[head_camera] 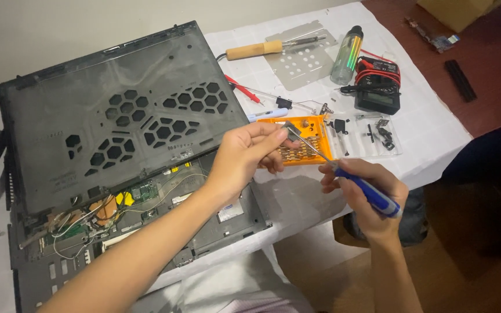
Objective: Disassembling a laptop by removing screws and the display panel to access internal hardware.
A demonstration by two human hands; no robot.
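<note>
The right hand point(369, 194) is gripping a blue-handled precision screwdriver point(343, 174), fingers curled shut around the handle, which is sticking out toward the lower right past the knuckles. Its thin metal shaft is running up and to the left, straight to the left hand point(250, 153). That hand is pinching the shaft's tip, thumb and forefinger closed on it, just above the orange bit case point(305, 142); the very end is hiding behind the fingertips point(282, 134), so whether a bit is seated there is impossible to tell. Both hands are hovering off the table's front edge, beside the opened laptop chassis point(123, 122), whose dark vented bottom cover is tilting up over exposed wiring and boards. Farther back on the white cloth point(436, 145) are lying a wooden-handled soldering iron point(262, 49), a perforated metal plate point(302, 58) and a black multimeter point(378, 95).
</note>
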